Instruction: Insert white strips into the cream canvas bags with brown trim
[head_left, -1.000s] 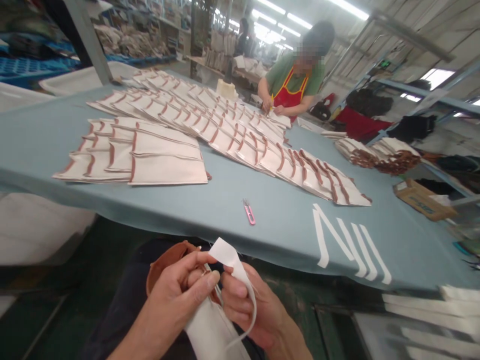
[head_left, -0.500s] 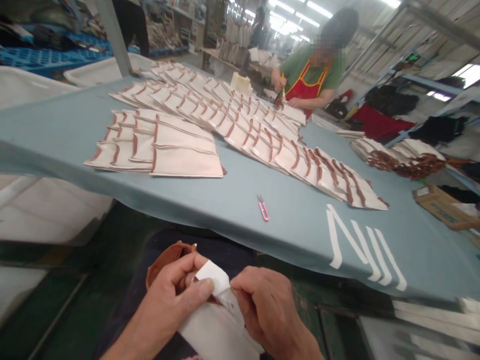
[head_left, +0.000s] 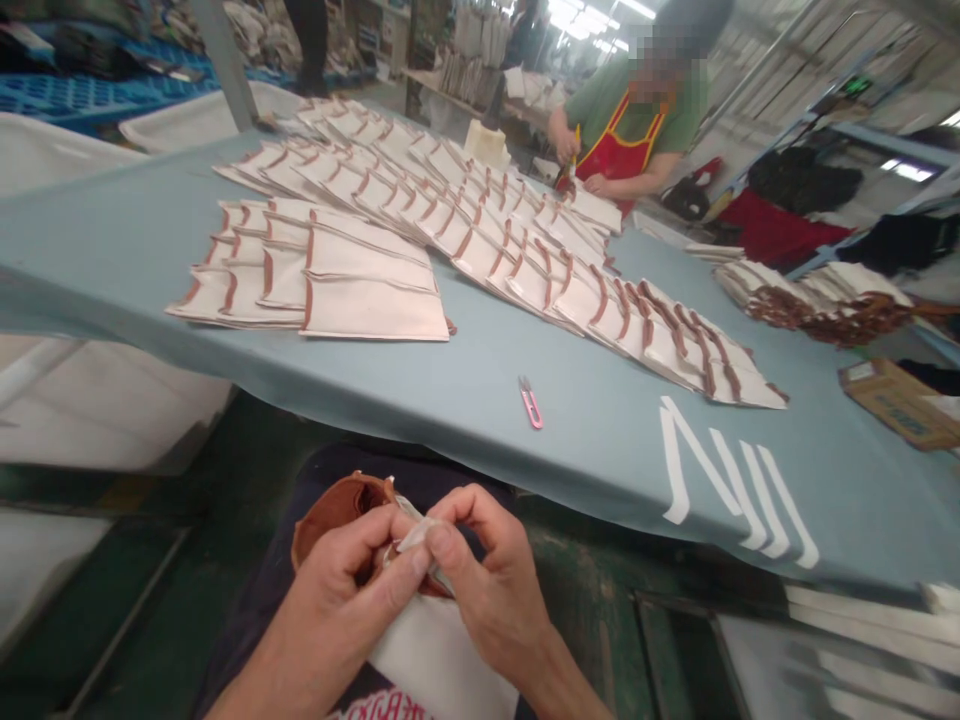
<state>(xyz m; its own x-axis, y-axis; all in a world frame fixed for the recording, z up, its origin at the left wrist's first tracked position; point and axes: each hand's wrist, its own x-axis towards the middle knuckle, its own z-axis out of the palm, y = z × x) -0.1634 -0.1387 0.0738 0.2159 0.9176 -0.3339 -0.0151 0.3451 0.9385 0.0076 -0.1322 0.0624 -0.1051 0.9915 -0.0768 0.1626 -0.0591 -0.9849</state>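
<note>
In my lap lies a sewn cream cloth piece (head_left: 450,650) with a brown, leather-looking part (head_left: 330,518) that curls open at its far left. Red print shows on a dark area at the bottom. My left hand (head_left: 337,590) is closed, thumb and fingers pinching a thin white strip (head_left: 415,535) at the brown edge. Close against it, my right hand (head_left: 491,580) pinches the strip's other side between thumb and forefinger. The fingers hide much of the strip. Pink-handled thread snips (head_left: 530,405) lie on the table beyond my hands.
Overlapping rows of cream pieces with brown edging (head_left: 480,240) cover the blue-grey table (head_left: 570,470). A smaller stack (head_left: 375,300) lies front left. White tape marks (head_left: 739,490) and a cardboard box (head_left: 896,400) are at right. Across the table, a person in a red apron (head_left: 619,145) works.
The white flap, spread out before, is now gathered narrow between my fingertips. My right hand has moved up and left, nearer my left. The view has tilted slightly, and red print now shows.
</note>
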